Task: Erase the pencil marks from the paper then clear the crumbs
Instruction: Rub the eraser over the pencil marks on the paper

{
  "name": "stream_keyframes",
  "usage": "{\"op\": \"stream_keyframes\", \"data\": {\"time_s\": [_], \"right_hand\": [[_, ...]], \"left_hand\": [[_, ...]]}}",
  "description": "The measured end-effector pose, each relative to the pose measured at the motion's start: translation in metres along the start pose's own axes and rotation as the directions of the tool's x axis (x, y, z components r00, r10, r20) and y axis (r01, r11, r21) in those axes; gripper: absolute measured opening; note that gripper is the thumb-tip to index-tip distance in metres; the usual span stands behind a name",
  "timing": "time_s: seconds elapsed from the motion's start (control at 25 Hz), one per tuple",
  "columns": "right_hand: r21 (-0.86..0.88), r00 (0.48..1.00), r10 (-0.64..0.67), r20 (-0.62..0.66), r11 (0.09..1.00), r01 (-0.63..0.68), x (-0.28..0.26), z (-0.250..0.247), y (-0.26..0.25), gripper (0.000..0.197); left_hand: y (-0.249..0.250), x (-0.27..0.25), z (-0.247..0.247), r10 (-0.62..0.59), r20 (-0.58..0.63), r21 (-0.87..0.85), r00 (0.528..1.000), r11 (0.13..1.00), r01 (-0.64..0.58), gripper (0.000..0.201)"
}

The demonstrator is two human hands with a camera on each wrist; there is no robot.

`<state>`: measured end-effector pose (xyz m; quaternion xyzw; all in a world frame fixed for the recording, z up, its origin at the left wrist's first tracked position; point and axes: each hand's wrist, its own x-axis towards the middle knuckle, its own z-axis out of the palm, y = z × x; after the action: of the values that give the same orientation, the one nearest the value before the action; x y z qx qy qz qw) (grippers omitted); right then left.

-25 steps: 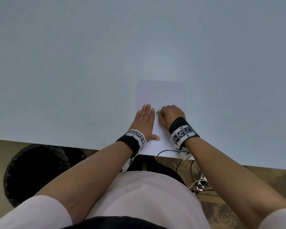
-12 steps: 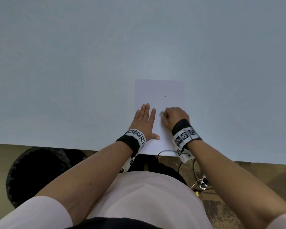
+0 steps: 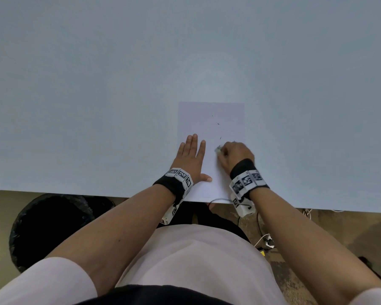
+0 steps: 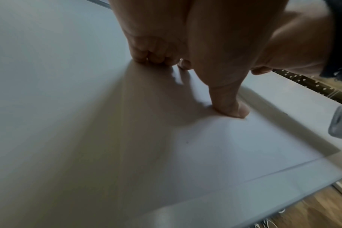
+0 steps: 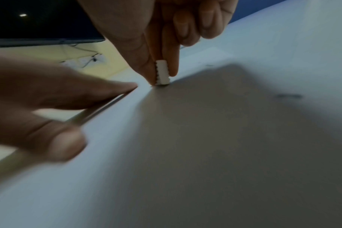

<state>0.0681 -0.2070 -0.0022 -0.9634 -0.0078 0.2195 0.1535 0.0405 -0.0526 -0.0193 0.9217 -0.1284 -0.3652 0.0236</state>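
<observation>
You're at a wide pale grey-blue table (image 3: 97, 84), soft glare mid-surface; brown mottled floor (image 3: 339, 234) below its near edge; black bin bag (image 3: 48, 227) at your left; white cables (image 3: 264, 241) on floor at right; dark screen (image 5: 39, 23) across the room.

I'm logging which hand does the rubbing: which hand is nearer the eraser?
Right. The right hand pinches the eraser with its lower end on the paper. The left hand lies flat on the paper's left side, apart from the eraser.

Head overhead; wrists low, close, somewhat blurred; all share paper (image 3: 209, 119).
</observation>
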Motion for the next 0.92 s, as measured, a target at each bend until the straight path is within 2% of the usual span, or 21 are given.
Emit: {"op": "stream_keyframes", "data": {"time_s": [0.16,0.28,0.32,0.4,0.44,0.48,0.52,0.64,0.72,0.8,0.92], "right_hand": [[0.134,0.973,0.213,-0.087,0.971,-0.200,0.021,-0.019,0.027,0.029],[0.242,0.947,0.296,-0.122,0.935,-0.261,0.022,-0.018,0.019,0.025],[0.216,0.957,0.262,-0.123,0.948,-0.232,0.017,-0.013,0.011,0.027],[0.083,0.995,0.080,-0.055,0.994,-0.076,0.006,0.000,-0.003,0.030],[0.024,1.000,-0.003,-0.008,1.000,0.003,-0.001,0.004,-0.006,0.031],[-0.001,0.999,-0.033,0.010,0.999,0.033,-0.003,0.003,-0.004,0.032],[0.004,1.000,-0.016,-0.003,1.000,0.016,0.001,-0.001,0.000,0.032],[0.117,0.983,0.174,-0.066,0.979,-0.166,0.025,-0.021,0.023,0.026],[0.160,0.972,0.225,-0.071,0.964,-0.211,0.033,-0.027,0.029,0.020],[0.159,0.975,0.204,-0.093,0.969,-0.188,0.030,-0.023,0.021,0.023],[0.040,0.999,-0.018,-0.026,0.999,0.019,0.010,-0.002,0.003,0.032]], "left_hand": [[0.001,-0.001,-0.002,-0.006,0.010,-0.003,1.000,1.000,0.006,0.121],[0.001,-0.001,-0.003,-0.006,0.009,-0.005,1.000,1.000,0.006,0.121],[0.001,-0.001,-0.003,-0.006,0.006,-0.004,1.000,1.000,0.006,0.121],[0.001,-0.002,-0.004,-0.003,0.008,0.001,1.000,1.000,0.003,0.120],[0.001,-0.001,-0.004,0.003,0.012,-0.008,1.000,1.000,-0.003,0.120],[0.002,-0.001,-0.003,0.006,0.010,-0.012,1.000,1.000,-0.006,0.120],[0.001,-0.001,-0.003,0.000,0.003,-0.004,1.000,1.000,0.000,0.120],[0.002,-0.002,-0.003,-0.003,0.000,-0.008,1.000,1.000,0.003,0.121],[0.002,-0.003,-0.002,-0.003,0.001,0.002,1.000,1.000,0.003,0.121],[0.002,-0.002,-0.003,-0.003,0.002,-0.005,1.000,1.000,0.003,0.122],[0.002,-0.001,-0.002,0.000,-0.001,-0.004,1.000,1.000,0.000,0.121]]}}
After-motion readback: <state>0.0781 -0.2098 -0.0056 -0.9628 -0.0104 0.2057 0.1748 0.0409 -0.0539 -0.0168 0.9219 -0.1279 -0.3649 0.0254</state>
